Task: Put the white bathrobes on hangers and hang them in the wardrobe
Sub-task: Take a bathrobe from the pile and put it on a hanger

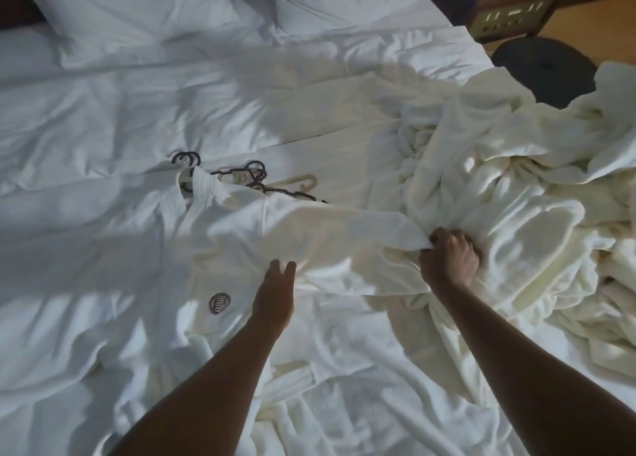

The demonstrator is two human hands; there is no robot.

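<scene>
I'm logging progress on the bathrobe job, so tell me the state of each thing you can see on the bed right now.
White bathrobe with round dark logo: spread flat on the bed, not hung.
Pile of cream terry bathrobes: crumpled in a heap.
Dark and cream plastic hangers: lying loose at the logo robe's collar.
Left hand: fingers straight, resting on the logo robe.
Right hand: gripping a robe sleeve end.
Two white pillows: at the bed's head.

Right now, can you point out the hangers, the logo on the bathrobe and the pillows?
hangers (256, 178): head view, on the dark hooks.
logo (219, 303): head view, on the round emblem's middle.
pillows (130, 4): head view, on the left pillow's face.
</scene>
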